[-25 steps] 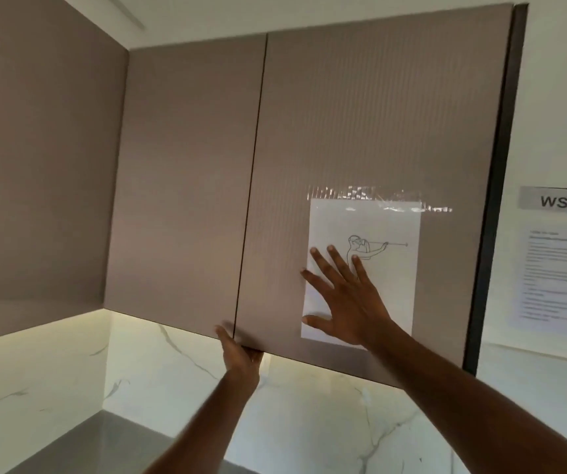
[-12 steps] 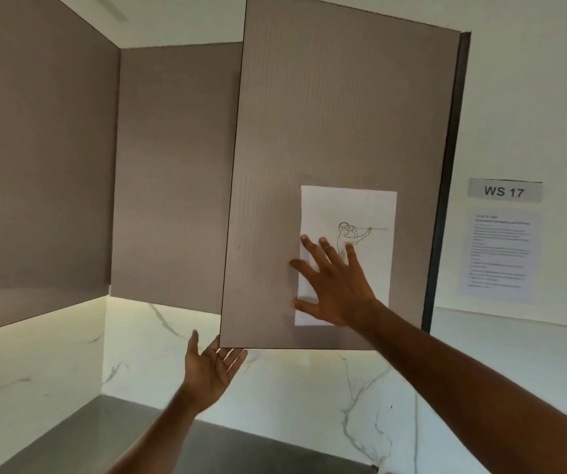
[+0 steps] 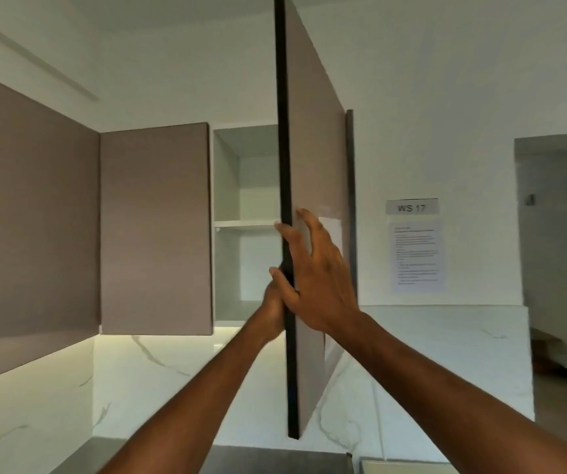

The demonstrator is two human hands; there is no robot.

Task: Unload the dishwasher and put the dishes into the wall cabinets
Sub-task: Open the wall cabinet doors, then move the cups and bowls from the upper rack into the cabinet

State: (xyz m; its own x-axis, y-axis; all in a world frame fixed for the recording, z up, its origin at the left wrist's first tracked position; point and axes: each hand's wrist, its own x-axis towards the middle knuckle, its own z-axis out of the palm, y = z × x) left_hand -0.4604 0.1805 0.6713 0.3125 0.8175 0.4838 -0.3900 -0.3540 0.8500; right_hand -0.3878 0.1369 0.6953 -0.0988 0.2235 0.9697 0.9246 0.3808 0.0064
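The wall cabinet's right door (image 3: 312, 148) stands swung out, its dark edge facing me. My right hand (image 3: 316, 278) lies on the door's outer face, fingers spread and thumb hooked round the edge. My left hand (image 3: 272, 311) is on the door's inner side, with its fingers hidden behind the edge. The open cabinet (image 3: 227, 186) shows a white shelf (image 3: 244, 224) with nothing visible on it. No dishes or dishwasher are in view.
The left cabinet door (image 3: 155, 230) is closed. A taped paper sheet (image 3: 332, 230) shows on the open door. A "WS 17" sign (image 3: 412, 207) and a notice (image 3: 417, 254) hang on the wall. Marble backsplash (image 3: 159, 381) and a grey counter (image 3: 275, 460) lie below. A doorway (image 3: 562, 251) opens at right.
The right door has swung from closed to wide open, edge-on to me. My left hand let go of its bottom edge and moved to its inner side; my right hand stayed on the outer face.
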